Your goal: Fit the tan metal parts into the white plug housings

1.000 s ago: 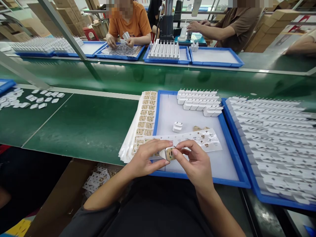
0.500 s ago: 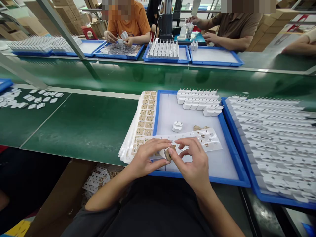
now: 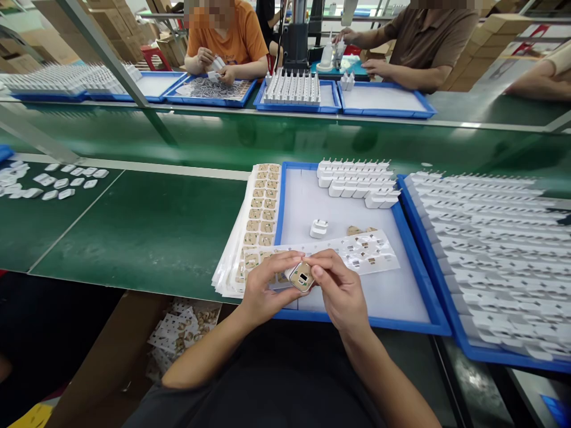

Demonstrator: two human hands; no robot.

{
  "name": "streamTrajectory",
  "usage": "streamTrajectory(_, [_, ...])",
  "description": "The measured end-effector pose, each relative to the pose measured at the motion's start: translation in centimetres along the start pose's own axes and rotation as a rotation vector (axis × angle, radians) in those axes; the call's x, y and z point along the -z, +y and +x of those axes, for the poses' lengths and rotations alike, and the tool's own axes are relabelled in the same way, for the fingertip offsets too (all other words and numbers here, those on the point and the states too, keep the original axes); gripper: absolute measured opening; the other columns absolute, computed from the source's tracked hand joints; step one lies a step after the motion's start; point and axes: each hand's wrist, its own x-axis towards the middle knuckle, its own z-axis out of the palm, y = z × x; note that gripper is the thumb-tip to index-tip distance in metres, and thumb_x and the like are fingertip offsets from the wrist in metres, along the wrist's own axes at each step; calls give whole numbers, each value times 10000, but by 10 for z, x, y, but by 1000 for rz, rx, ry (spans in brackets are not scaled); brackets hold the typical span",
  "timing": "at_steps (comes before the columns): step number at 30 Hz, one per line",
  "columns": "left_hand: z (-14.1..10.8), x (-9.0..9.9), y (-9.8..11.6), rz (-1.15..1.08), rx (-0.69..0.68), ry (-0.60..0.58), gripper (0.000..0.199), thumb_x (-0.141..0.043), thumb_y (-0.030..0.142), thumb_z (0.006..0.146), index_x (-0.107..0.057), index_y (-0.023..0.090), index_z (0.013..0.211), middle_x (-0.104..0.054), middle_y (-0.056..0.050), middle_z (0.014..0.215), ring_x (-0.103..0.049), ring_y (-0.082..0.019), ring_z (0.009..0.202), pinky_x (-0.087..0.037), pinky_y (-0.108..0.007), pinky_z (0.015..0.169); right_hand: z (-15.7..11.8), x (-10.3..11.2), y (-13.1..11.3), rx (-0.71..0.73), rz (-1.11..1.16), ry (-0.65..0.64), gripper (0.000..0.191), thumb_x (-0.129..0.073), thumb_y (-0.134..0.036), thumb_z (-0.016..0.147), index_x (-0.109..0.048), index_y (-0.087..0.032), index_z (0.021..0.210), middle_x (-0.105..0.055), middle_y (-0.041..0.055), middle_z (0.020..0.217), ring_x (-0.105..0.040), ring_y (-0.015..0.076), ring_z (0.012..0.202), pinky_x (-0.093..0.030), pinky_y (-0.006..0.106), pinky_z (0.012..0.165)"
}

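Observation:
My left hand (image 3: 270, 282) grips a small white adapter (image 3: 300, 277) by its sides, with its tan face turned up toward me. Thumb and fingertips of my right hand (image 3: 341, 285) pinch the right edge of that face. Beneath both hands lies a partly used clear sticker sheet (image 3: 379, 248), across the blue-rimmed tray (image 3: 401, 324). One loose white adapter (image 3: 319, 228) stands in the tray beyond my hands, and tan scraps (image 3: 354, 230) lie to its right. Rows of white adapters (image 3: 357, 178) fill the tray's far right corner.
A stack of tan sticker sheets (image 3: 262, 208) lies along the tray's left side. On the right, another tray (image 3: 464, 333) is full of white adapters. White caps (image 3: 66, 181) lie far left. Across the green bench, people sit behind more trays (image 3: 388, 113).
My right hand has moved closer to the adapter, its fingers now gathered at the edge. The adapter's tan face shows more fully toward me.

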Motion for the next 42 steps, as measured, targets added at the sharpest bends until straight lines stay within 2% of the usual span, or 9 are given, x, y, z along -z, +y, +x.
streamTrajectory(3, [1, -2, -1, 31, -41, 25, 431, -767, 272, 867, -624, 238, 1271, -734, -119, 1198, -707, -240, 1142, -608, -396, 952, -2, -5, -4, -39, -32, -48, 202, -701, -286, 907, -741, -338, 1098, -593, 49, 1102, -598, 212, 1031, -546, 272, 671])
streamTrajectory(6, [4, -3, 0, 108, -153, 25, 439, -721, 172, 886, -596, 247, 1300, -726, -112, 1214, -699, -219, 1148, -592, -418, 983, -3, -12, -8, -41, -63, -9, 285, -775, -205, 813, -686, -322, 1057, -561, 35, 1104, -588, 199, 1016, -506, 235, 624])
streamTrajectory(10, [6, -3, 3, 154, -230, 18, 497, -767, 158, 852, -578, 222, 1308, -732, -110, 1207, -712, -205, 1125, -587, -416, 1005, -2, -17, -5, -7, 10, 53, 112, -724, -218, 847, -677, -275, 931, -572, 28, 1008, -603, 184, 921, -500, 255, 629])
streamTrajectory(12, [7, -3, 4, 159, -239, 17, 512, -795, 201, 837, -581, 223, 1301, -744, -102, 1186, -728, -208, 1093, -592, -424, 1003, -1, -16, -2, 15, 15, 75, 15, -688, -249, 883, -684, -262, 886, -579, 29, 954, -602, 192, 921, -516, 288, 681])
streamTrajectory(15, [7, -3, 2, 159, -227, 22, 518, -814, 242, 823, -587, 232, 1289, -755, -96, 1163, -742, -214, 1068, -595, -447, 1006, 1, -13, -1, -1, 7, 80, 67, -654, -281, 916, -699, -259, 871, -584, 35, 936, -598, 201, 911, -527, 319, 703])
streamTrajectory(19, [7, -3, 0, 166, -233, 16, 508, -817, 228, 819, -594, 218, 1275, -752, -107, 1161, -740, -215, 1072, -580, -483, 1030, 1, -10, -5, -72, 45, 35, 77, -660, -318, 906, -711, -261, 919, -581, 51, 989, -589, 205, 891, -520, 286, 579])
streamTrajectory(22, [9, -2, 1, 199, -266, -8, 498, -784, 208, 849, -580, 237, 1302, -747, -94, 1171, -740, -206, 1065, -571, -502, 1039, 1, -10, -7, -96, 62, 41, 52, -695, -304, 867, -686, -255, 880, -571, 38, 970, -568, 171, 786, -471, 251, 508])
streamTrajectory(28, [11, 0, 4, 228, -336, -31, 479, -730, 194, 897, -564, 214, 1346, -742, -116, 1182, -729, -211, 1088, -618, -416, 961, 1, -10, -5, -74, 61, 64, 43, -705, -272, 837, -673, -246, 823, -569, 25, 904, -544, 149, 725, -418, 247, 506])
streamTrajectory(42, [9, -1, 3, 209, -343, -44, 486, -725, 177, 901, -554, 197, 1355, -738, -120, 1191, -722, -217, 1114, -618, -432, 976, 1, -7, -4, -68, 10, 83, 97, -692, -313, 849, -666, -242, 788, -583, 24, 863, -555, 153, 701, -437, 255, 510])
